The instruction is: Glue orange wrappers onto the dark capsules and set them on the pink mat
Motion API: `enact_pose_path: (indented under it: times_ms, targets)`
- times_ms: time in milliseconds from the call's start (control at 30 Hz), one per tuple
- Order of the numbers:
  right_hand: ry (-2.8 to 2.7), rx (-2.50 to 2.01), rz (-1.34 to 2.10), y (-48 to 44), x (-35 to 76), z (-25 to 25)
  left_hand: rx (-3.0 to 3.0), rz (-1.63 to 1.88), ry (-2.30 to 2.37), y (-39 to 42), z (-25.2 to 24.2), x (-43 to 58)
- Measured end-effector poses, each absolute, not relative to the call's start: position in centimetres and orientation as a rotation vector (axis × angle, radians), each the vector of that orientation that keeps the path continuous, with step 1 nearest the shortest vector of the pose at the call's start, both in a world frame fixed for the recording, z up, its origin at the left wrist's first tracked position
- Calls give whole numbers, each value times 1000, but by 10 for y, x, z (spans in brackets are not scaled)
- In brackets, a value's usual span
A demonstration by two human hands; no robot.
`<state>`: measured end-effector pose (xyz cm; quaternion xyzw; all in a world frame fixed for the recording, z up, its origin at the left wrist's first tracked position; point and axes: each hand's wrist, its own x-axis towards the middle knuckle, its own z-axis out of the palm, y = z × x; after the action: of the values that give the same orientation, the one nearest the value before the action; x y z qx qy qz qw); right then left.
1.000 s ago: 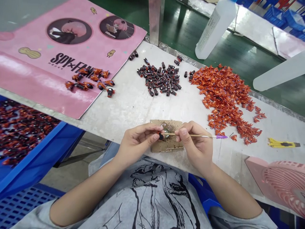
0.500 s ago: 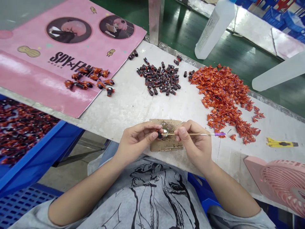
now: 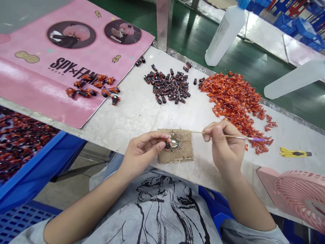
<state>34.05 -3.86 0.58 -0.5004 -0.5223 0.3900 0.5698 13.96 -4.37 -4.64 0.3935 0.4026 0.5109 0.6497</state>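
Between the thumb and fingertips of my left hand is a small black plastic piece with an orange-red edge. My right hand is closed around a thin wooden stick with a purple end; its bare tip points left, apart from the black piece. Beneath and beside my left fingertips lies a cardboard square, spattered with dark dots around a shiny round pool of liquid. Beyond it sit a cluster of black pieces and a large heap of spiky orange pieces.
Several joined orange-and-black pieces lie on a pink printed sheet at left. A blue bin holds many more below. To the right are a yellow cutter and a pink fan. White bottles stand beyond the table edge.
My right hand has moved right with the stick, drawing its tip away from the black piece and the liquid. My left hand still holds the black piece in nearly the same place.
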Motion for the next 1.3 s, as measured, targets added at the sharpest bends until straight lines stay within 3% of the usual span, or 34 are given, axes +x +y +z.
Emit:
enact_pose_path:
  times_ms: [233, 533, 967, 1300]
  targets:
    - [-1151, -1190, 433, -11, 398, 9, 889, 1168, 883, -44, -49, 138]
    - [-2074, -1833, -17, 32, 431, -12, 926, 1131, 842, -45, -52, 131]
    - [-1933, -1805, -64, 32, 418, -20, 694, 1109, 891, -45, -33, 139]
    - [-1623, -1562, 487, -12, 389, 5, 734, 1153, 776, -39, -7, 173]
